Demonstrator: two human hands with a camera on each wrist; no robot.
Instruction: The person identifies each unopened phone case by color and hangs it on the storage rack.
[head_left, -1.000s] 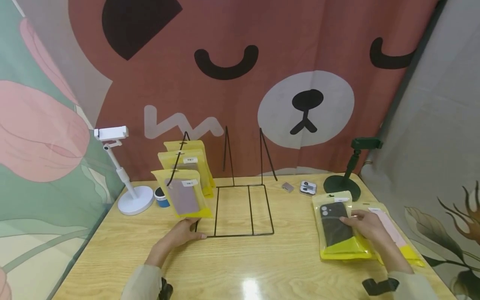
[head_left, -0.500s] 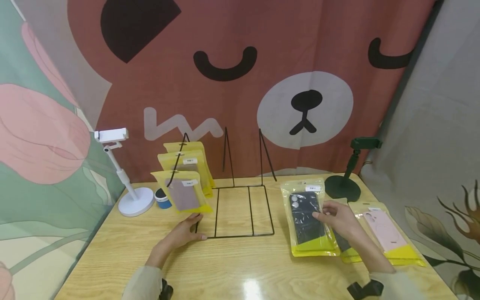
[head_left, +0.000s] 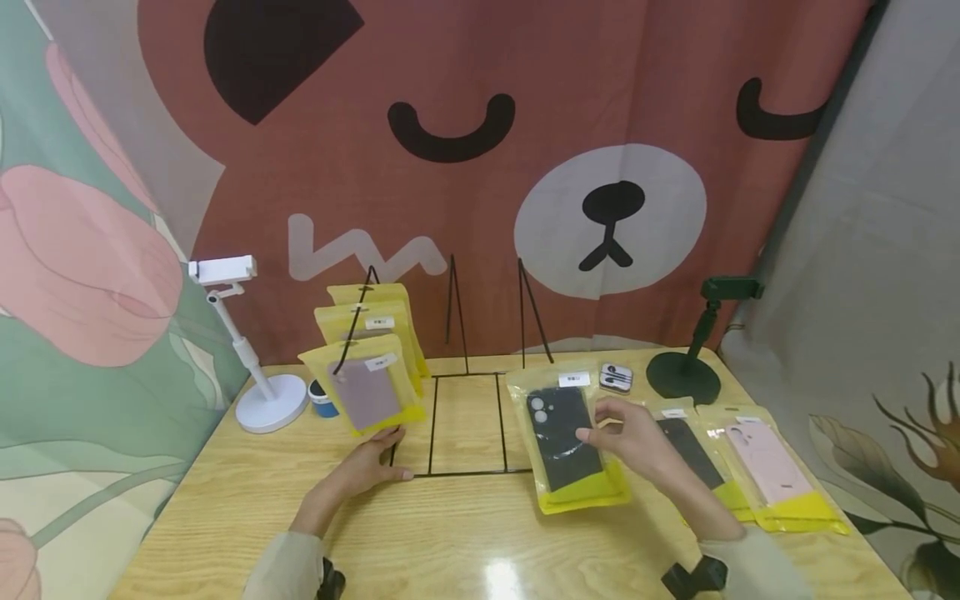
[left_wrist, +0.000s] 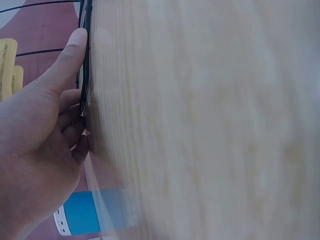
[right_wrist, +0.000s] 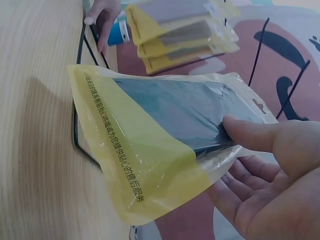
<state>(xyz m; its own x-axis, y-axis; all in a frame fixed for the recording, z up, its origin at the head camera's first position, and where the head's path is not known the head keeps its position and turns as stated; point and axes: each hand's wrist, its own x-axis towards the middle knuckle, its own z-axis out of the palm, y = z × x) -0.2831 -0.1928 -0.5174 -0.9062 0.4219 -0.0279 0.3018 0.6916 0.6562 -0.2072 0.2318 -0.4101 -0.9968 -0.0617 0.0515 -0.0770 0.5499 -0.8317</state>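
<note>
— One bagged black phone case (head_left: 567, 437) is hanging in the right hand (head_left: 628, 440), thumb on front and fingers behind, pinching its right edge. It's hovering over the table (head_left: 465, 542), just right of the wire rack (head_left: 467, 421), overlapping the rack's right rim in head view.

— Which way's it pointing?

— Long axis is running away from the person: white label end far, yellow strip near, tilted a bit left at top. Rack's slots are lying left of it, so right hand's nearer by far.

— Left hand (head_left: 365, 467) doing what?

— Fingers mostly straight, resting flat on the table and pressing the rack's front-left corner, thumb along the wire. Not curled round anything.

— Beyond that?

— Three pouches (head_left: 369, 367) are already leaning in the rack's left side. Two more, a dark one (head_left: 693, 454) and a pink one (head_left: 772, 467), are lying flat at right.
</note>
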